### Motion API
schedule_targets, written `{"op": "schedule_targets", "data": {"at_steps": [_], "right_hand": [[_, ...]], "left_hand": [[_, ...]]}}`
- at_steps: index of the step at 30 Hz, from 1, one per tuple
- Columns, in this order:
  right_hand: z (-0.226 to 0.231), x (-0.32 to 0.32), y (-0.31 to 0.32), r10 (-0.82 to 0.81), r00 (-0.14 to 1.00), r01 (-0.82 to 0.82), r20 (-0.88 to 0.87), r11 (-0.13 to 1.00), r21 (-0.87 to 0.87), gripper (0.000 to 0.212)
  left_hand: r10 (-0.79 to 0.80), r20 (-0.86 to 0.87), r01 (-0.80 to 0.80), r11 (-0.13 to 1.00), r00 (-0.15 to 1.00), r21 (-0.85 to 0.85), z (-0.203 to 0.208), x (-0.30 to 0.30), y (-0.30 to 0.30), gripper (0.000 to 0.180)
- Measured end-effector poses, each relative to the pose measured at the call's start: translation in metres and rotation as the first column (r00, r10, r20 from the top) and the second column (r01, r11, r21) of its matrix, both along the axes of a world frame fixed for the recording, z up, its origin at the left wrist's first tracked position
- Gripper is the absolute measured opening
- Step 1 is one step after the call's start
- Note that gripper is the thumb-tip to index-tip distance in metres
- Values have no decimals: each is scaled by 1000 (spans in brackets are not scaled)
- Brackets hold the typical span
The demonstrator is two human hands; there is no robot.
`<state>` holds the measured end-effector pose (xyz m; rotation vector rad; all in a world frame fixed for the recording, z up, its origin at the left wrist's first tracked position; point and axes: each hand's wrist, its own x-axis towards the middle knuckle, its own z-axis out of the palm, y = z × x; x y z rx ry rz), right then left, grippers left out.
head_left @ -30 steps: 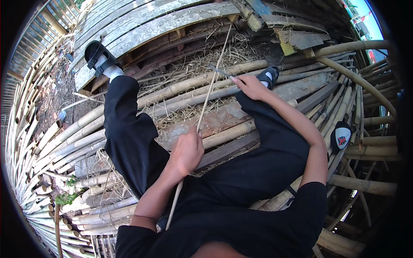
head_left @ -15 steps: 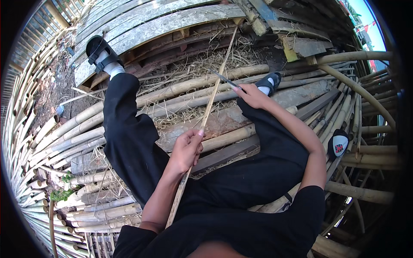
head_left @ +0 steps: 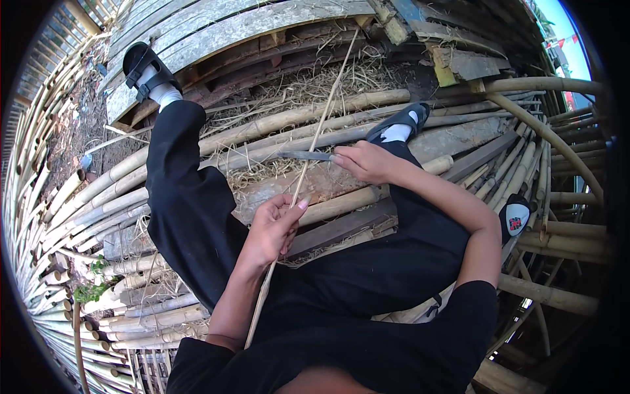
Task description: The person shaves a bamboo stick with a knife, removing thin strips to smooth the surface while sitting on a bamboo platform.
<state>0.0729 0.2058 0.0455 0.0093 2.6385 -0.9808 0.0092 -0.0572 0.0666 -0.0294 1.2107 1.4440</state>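
Note:
A long, thin bamboo strip point(head_left: 326, 108) runs from beside my left forearm up toward the wooden platform. My left hand point(head_left: 277, 226) is closed around its lower part, thumb pointing up along it. In my right hand point(head_left: 367, 161) is a knife point(head_left: 306, 155), its handle mostly covered by my fingers. The dark blade points left and lies across the strip, above my left hand; whether it touches the strip I cannot tell.
A weathered plank platform point(head_left: 262, 29) stands ahead, my sandalled left foot point(head_left: 152, 75) against its corner. Bamboo poles point(head_left: 315, 115) and curled shavings point(head_left: 302, 92) lie between my legs. More poles point(head_left: 125, 223) are stacked at left. A cap-like dark and white object point(head_left: 516, 217) sits at right.
My right hand has come down and left with the knife, whose blade has turned to nearly level. My left hand and the strip have shifted slightly left.

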Motion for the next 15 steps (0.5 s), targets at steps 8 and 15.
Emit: {"op": "schedule_targets", "data": {"at_steps": [8,15], "right_hand": [[-49,-3,7,95,960,-87,-264,995,40,30],[-54,-8,11,-75,961,103,-265,990,93,34]], "left_hand": [[-17,-12,17,999,1000,-46,1,2,0,20],[-6,-50,4,999,999,-42,3,-1,-2,22]]}}
